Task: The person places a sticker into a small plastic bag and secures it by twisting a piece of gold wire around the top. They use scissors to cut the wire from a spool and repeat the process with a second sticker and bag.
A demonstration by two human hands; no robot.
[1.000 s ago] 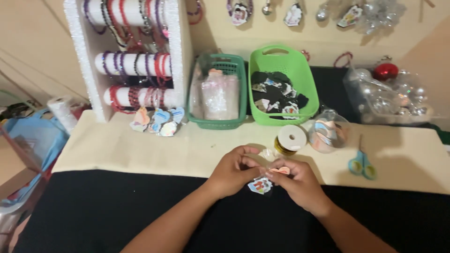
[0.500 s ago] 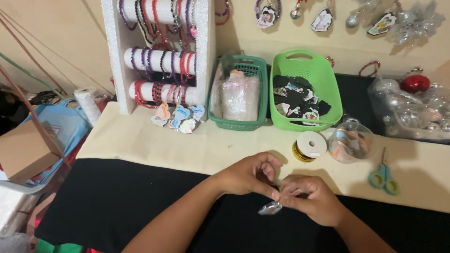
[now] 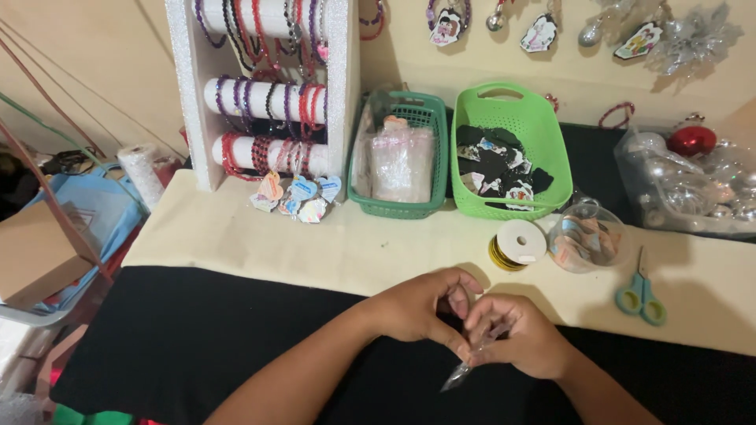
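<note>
My left hand [image 3: 421,308] and my right hand [image 3: 516,337] meet over the black cloth [image 3: 197,346] at the table's near edge. Together they pinch a small clear plastic packet [image 3: 461,371] that hangs down between the fingertips; what is inside it is hidden by my fingers. A spool of gold wire [image 3: 516,244] lies just beyond the hands on the cream table top [image 3: 260,244]. A clear round container of small coloured pieces [image 3: 587,236] stands beside the spool.
Blue-green scissors [image 3: 642,295] lie at the right. A dark green basket [image 3: 402,153] of clear bags and a light green basket [image 3: 508,149] of dark pieces stand behind. A white rack of bead bracelets [image 3: 268,94] stands back left; a bag of shiny ornaments [image 3: 693,189] back right.
The camera view shifted leftward and down. My hands moved nearer and closed around the small packet; the colourful charm seen a second ago is hidden now.
</note>
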